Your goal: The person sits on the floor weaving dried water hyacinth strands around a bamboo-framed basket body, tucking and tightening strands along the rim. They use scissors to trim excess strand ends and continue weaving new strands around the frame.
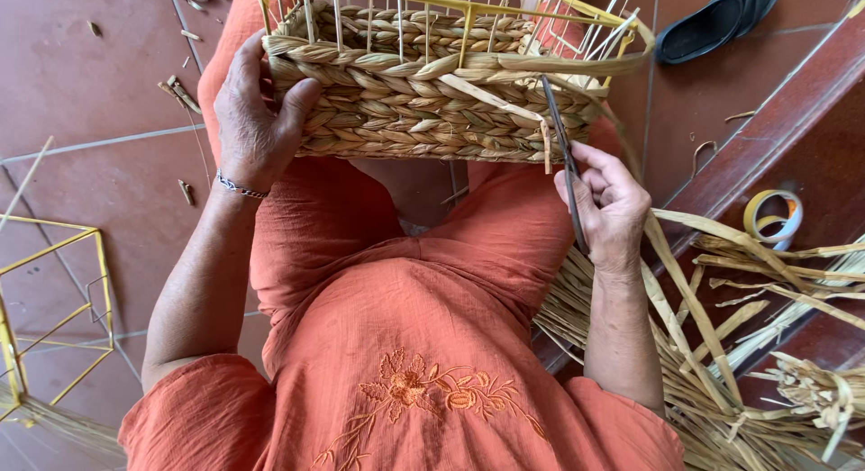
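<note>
Your left hand (pixel 255 120) grips the basket's (pixel 423 111) left end, steadying it on your lap. Your right hand (pixel 605 205), at its right end, clenches scissors (pixel 563 156), blades up at a loose strand.

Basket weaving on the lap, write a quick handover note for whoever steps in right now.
Left hand grips the left end of the half-woven basket, steadying it on the lap.
Right hand holds a dark thin tool, tip at the basket's right side beside a loose strand end.
Done: lower rows braided around the yellow wire frame.
Left: upper frame bare.
Spare straw lies at right, tape roll beyond.
</note>
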Tool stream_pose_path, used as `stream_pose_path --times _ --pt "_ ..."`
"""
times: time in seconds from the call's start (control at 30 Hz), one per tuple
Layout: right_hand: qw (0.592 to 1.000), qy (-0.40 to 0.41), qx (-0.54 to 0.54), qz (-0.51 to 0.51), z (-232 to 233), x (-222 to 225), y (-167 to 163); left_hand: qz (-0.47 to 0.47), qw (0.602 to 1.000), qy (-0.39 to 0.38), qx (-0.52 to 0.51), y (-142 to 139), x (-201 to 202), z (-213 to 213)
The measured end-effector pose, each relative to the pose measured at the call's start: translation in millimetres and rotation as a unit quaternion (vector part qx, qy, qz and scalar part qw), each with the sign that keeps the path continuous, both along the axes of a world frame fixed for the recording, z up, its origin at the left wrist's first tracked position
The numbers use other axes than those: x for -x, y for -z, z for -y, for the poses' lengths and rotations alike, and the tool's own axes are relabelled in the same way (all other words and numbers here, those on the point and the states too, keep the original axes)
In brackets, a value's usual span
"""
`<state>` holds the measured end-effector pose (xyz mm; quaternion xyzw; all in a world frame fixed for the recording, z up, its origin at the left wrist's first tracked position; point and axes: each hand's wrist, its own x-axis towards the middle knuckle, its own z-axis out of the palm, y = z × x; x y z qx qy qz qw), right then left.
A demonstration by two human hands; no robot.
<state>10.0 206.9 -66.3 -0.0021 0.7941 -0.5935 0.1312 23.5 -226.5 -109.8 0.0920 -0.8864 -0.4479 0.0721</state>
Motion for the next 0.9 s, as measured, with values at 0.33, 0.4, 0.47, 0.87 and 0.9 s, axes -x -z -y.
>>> stream_pose_path --times 0.33,0.4,0.47,0.87,0.9 --pt "0.983 0.154 0.054 -0.088 -65 -23 23 0.011 0.997 -0.014 -0.070 8 -4 10" --pt "0.953 0.282 0.071 -0.081 -82 -29 50 -0.006 0.997 -0.011 -0.082 1 -5 5" --pt "0.935 0.345 0.057 -0.053 -97 -31 87 -0.036 0.995 -0.005 -0.093 -8 -6 -4" --pt "0.927 0.267 -0.196 0.175 -39 -3 186 0.002 0.991 -0.133 -0.030 7 24 2" --pt "0.925 0.257 -0.208 0.189 -29 3 183 -0.010 0.991 -0.124 -0.050 13 24 9"
